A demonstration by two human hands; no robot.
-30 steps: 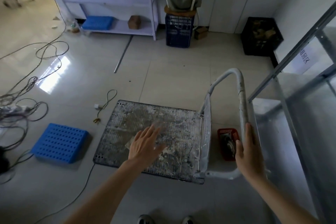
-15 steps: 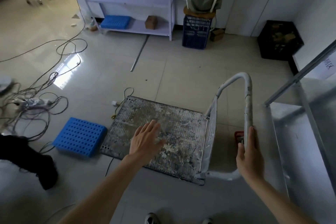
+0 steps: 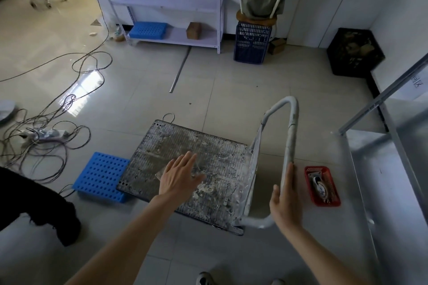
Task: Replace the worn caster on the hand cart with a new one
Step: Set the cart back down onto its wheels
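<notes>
**K:** Since a second ago the view has lifted and pulled back; more of the far shelf unit point(image 3: 166, 4) shows, and the red basket point(image 3: 333, 199) is clear of the handle point(image 3: 292, 136) again. Both hands barely shifted.

**R:** Hand state?

**K:** Left hand point(image 3: 179, 178) hovers flat over the hand cart point(image 3: 185, 164) deck, fingers apart, gripping nothing; contact with the deck can't be told. Right hand point(image 3: 286, 201) lies open along the handle's near end, fingers straight, not wrapped around it.

**R:** Progress?

**K:** My read: nothing done yet. Cart stands upright on the floor, casters hidden under the deck. New caster point(image 3: 320, 188) looks to be the wheel lying in the red basket, just right of the handle. Left to do: tip the cart, unbolt the worn one, fit the new one.

**R:** Room?

**K:** Glossy pale tile floor point(image 3: 231, 99). Blue perforated tray point(image 3: 102, 178) touching the deck's left edge, cable tangle point(image 3: 46, 136) far left, blue crate point(image 3: 252, 41) and black crate point(image 3: 354, 53) against the far wall, metal rack point(image 3: 393, 169) at right.
</notes>
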